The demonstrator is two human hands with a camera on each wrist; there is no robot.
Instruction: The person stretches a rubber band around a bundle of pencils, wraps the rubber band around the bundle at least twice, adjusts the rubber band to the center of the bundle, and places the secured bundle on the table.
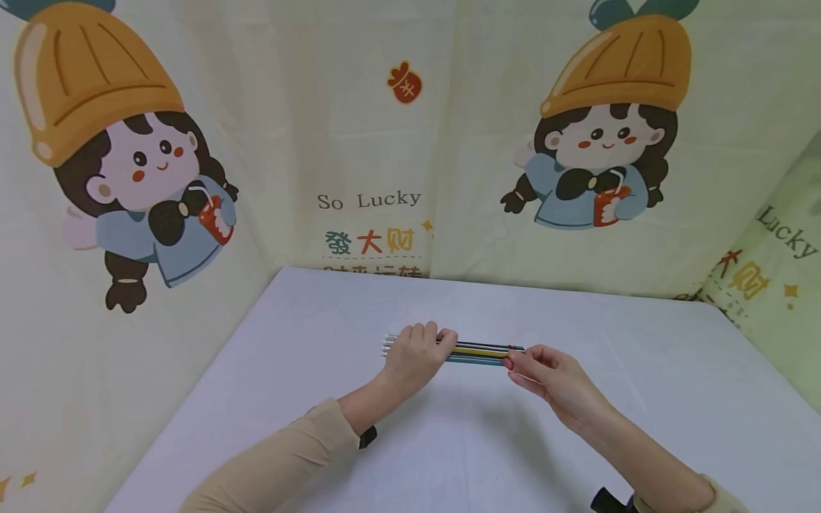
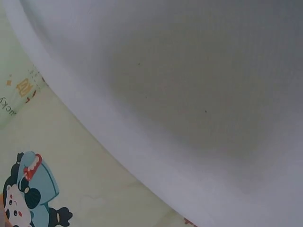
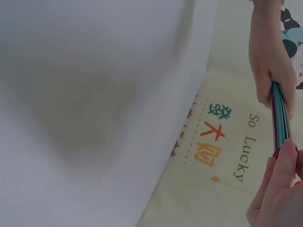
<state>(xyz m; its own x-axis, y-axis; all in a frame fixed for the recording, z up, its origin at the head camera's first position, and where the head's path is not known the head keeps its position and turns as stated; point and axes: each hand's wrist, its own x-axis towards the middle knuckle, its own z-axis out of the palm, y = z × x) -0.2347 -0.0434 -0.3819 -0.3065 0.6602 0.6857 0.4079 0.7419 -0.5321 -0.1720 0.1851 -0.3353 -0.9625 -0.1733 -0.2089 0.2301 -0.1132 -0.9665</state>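
Note:
Above the table, my left hand (image 1: 415, 355) grips a bundle of slim pencils (image 1: 477, 352) in several colours, among them teal, yellow and black. Their white ends stick out to the left of the fist. At the bundle's right end, my right hand (image 1: 561, 381) pinches a small red band (image 1: 508, 363) with thumb and fingers. In the right wrist view, red shows around the end of the pencils (image 3: 278, 113), partly hidden by the right fingers (image 3: 285, 163). The left wrist view shows neither hand nor pencils.
A white-covered table (image 1: 269, 399) lies beneath both hands, with their shadows on it. Behind it hangs a cream curtain (image 1: 474, 142) printed with cartoon figures and lettering. Dark wrist straps show near the left sleeve (image 1: 288, 449) and the right cuff.

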